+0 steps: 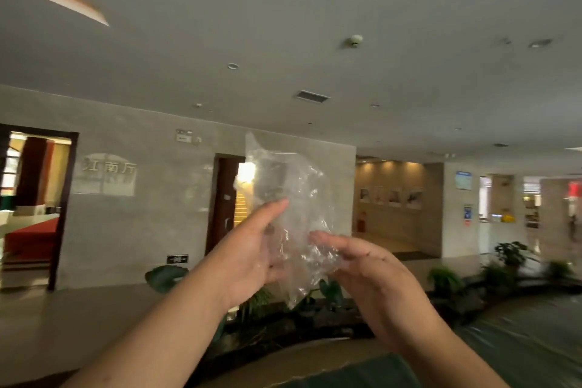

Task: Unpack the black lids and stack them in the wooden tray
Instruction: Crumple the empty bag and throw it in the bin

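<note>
Raised high, well off any bench, both hands out in front with a clear plastic bag between them, crumpled and see-through, nothing dark showing inside. Left hand under and behind the bag's left side, fingers spread wide, index pointing up along the film; touching it, though whether pinching cannot be told. Right hand curled at the bag's lower right edge, fingertips closed on the film. No black lids and no wooden tray anywhere in view.

Behind: a large lobby. Pale ceiling filling the upper half, dotted with a vent and a smoke detector. Grey stone wall bearing raised characters, broken by an open doorway on the left onto a room with a red cloth, and a second dark door just behind the bag. Lit corridor off to the right.

Below: potted plants in a low bed, a curved dark glossy surface sweeping along the bottom right edge. Open air all round the hands, nothing near them on either side or above.
</note>
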Available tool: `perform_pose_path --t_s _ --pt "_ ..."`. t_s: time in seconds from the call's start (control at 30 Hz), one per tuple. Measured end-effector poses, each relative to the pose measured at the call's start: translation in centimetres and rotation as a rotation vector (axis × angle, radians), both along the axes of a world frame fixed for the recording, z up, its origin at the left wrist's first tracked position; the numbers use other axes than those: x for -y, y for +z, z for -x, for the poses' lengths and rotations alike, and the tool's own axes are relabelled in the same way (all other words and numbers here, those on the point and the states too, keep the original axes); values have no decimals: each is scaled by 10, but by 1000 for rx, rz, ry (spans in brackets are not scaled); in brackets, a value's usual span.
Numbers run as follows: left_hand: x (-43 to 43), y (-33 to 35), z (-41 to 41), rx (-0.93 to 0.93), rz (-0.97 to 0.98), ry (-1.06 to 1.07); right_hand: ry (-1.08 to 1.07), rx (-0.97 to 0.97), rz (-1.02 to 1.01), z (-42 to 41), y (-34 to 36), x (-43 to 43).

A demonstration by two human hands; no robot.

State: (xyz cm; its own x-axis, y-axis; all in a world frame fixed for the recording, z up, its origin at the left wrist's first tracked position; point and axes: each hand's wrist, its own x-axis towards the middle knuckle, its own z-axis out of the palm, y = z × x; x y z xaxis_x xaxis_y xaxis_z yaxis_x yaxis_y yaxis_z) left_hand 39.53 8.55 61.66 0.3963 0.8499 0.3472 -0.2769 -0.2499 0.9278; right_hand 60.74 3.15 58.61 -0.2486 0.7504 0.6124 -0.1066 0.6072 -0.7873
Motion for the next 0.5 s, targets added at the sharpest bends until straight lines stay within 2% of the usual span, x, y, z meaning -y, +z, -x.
perform_pose_path --t_s 0.07,0.13,0.23,0.33,0.4,0.5 --pt "-5 1 -8 81 -11 -38 -68 -83 58 -10 -9 15" --pt "-4 2 -23 31 -62 10 -272 -79 50 -27 -4 31" --pt "6 1 -63 -110 -190 -10 -465 41 92 -54 17 57" --pt "24 6 -108 -118 -219 -145 -566 204 103 -74 37 79" --pt "33 7 -133 -131 -225 -268 -724 157 83 -93 46 97" --pt "46 3 -170 -212 -301 -300 -728 -72 114 -134 50 125"
